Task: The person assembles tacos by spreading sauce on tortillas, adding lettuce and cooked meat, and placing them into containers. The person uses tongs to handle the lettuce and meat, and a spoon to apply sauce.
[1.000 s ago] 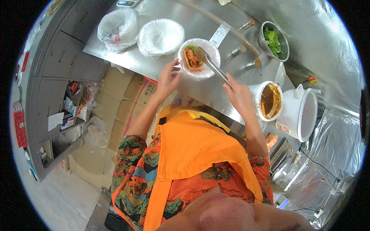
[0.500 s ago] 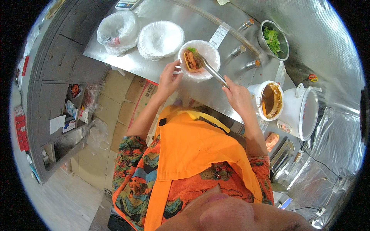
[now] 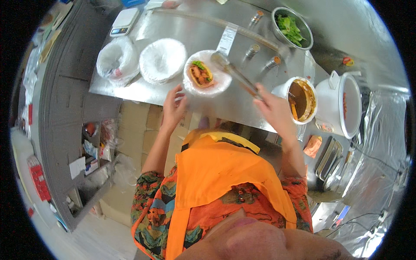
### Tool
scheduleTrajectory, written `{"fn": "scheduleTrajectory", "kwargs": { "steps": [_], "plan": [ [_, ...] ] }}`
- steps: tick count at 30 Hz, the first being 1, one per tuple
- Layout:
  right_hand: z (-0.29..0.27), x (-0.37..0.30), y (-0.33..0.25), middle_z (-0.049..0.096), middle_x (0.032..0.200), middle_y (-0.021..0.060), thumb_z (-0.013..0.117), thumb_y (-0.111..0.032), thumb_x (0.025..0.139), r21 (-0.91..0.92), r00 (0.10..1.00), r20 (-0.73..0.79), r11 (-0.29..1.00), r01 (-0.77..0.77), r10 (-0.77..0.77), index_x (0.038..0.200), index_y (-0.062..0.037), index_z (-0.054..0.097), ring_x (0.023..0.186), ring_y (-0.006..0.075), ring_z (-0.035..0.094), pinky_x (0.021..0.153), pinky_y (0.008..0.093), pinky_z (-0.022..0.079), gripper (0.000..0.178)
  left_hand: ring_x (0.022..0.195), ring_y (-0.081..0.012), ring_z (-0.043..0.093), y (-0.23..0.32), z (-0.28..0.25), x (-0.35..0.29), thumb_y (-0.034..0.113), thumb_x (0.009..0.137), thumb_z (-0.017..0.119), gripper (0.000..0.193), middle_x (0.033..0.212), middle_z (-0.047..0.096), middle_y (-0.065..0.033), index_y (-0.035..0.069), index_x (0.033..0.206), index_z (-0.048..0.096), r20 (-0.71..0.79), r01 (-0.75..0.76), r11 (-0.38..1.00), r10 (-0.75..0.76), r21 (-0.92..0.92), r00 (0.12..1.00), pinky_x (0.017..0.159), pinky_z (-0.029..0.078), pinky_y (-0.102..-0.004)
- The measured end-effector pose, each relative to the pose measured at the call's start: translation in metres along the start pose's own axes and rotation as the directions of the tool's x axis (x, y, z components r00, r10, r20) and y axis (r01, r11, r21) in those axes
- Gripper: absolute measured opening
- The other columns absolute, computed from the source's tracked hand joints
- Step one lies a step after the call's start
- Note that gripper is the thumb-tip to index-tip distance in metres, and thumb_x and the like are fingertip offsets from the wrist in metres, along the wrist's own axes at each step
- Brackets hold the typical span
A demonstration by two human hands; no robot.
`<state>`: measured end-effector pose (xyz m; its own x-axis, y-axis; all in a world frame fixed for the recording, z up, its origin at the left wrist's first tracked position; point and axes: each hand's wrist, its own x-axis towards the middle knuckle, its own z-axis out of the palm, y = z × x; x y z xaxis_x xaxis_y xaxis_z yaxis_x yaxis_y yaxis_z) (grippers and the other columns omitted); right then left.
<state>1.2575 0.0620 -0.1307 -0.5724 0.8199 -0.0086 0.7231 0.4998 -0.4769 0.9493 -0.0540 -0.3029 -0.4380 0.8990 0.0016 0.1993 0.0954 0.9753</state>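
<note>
Metal tongs, blurred by motion, are gripped in my right hand. Their rounded head is over the right side of a white bowl lined with clear plastic. Inside the bowl's left part lies a filled bun with meat pieces and green lettuce; the tongs are apart from it. Just below and left of the bowl, near the table's front edge, my left hand is empty, its fingers loosely bent and apart.
Left on the metal table are a stack of lined bowls, a plastic-lined container and a scale. A paper slip, shakers, a lettuce bowl, a sauce bucket and a larger white bucket stand beyond and right.
The tongs have lifted off the bun toward the bowl's right side. My left hand has drawn back from the bowl's rim. The whole view has shifted slightly.
</note>
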Motion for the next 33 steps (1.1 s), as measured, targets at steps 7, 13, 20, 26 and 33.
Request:
{"fn": "scheduleTrajectory", "kwargs": {
  "steps": [7, 13, 20, 26, 33],
  "plan": [
    [-0.212, -0.118, 0.157, 0.067, 0.109, 0.0179, 0.064, -0.039, 0.096, -0.326, 0.725, -0.671, 0.816, -0.478, 0.156, 0.14, -0.0062, 0.054, 0.092, 0.0263, 0.065, 0.079, 0.0387, 0.051, 0.056, 0.103, -0.016, 0.061, 0.002, -0.02, -0.06, 0.0, 0.092, 0.062, 0.044, 0.121, 0.06, -0.0104, 0.0, 0.135, 0.053, 0.007, 0.095, 0.992, -0.096, 0.077, 0.995, 0.084, 0.054, -0.0282],
    [-0.291, -0.183, 0.37, 0.062, 0.122, 0.0265, 0.063, -0.035, 0.09, -0.534, 0.688, -0.372, 0.462, -0.708, 0.623, 0.134, 0.0007, 0.054, 0.115, 0.0402, 0.059, 0.094, 0.0472, 0.046, 0.058, 0.101, -0.016, 0.064, 0.032, 0.045, -0.091, 0.004, 0.093, 0.063, 0.038, 0.115, 0.064, -0.0066, 0.003, 0.13, 0.057, 0.301, 0.14, 0.983, -0.171, 0.122, 0.938, 0.087, 0.053, -0.0301],
    [-0.24, -0.182, 0.388, 0.068, 0.112, 0.0146, 0.057, -0.032, 0.095, -0.603, 0.83, -0.528, 0.608, -0.517, 0.181, 0.123, -0.0098, 0.063, 0.104, 0.0348, 0.065, 0.089, 0.0454, 0.05, 0.036, 0.105, -0.02, 0.064, 0.038, 0.106, -0.091, 0.008, 0.095, 0.063, 0.04, 0.118, 0.064, -0.0114, 0.001, 0.134, 0.055, 0.52, 0.035, 0.986, -0.115, 0.161, 0.846, 0.09, 0.053, -0.0322],
    [-0.162, -0.269, 0.336, 0.069, 0.114, 0.0145, 0.072, -0.027, 0.084, -0.012, 0.655, -0.115, 0.658, -0.753, 0.747, 0.125, -0.0058, 0.062, 0.101, 0.0285, 0.067, 0.086, 0.039, 0.052, 0.047, 0.105, -0.0192, 0.063, 0.054, 0.145, -0.106, 0.008, 0.096, 0.063, 0.038, 0.117, 0.064, -0.0117, 0.002, 0.133, 0.056, 0.602, 0.147, 0.962, -0.259, 0.23, 0.756, 0.089, 0.052, -0.0325],
    [-0.039, -0.298, 0.454, 0.053, 0.14, 0.0201, 0.082, -0.021, 0.068, -0.081, 0.852, -0.064, 0.848, -0.523, 0.519, 0.143, -0.01, 0.045, 0.126, 0.0396, 0.051, 0.106, 0.045, 0.044, 0.085, 0.103, -0.0288, 0.065, 0.088, 0.224, -0.102, 0.01, 0.093, 0.064, 0.037, 0.117, 0.065, -0.0169, 0.002, 0.128, 0.057, 0.807, -0.25, 0.916, -0.119, 0.314, 0.578, 0.089, 0.051, -0.0368]
  ]
}}
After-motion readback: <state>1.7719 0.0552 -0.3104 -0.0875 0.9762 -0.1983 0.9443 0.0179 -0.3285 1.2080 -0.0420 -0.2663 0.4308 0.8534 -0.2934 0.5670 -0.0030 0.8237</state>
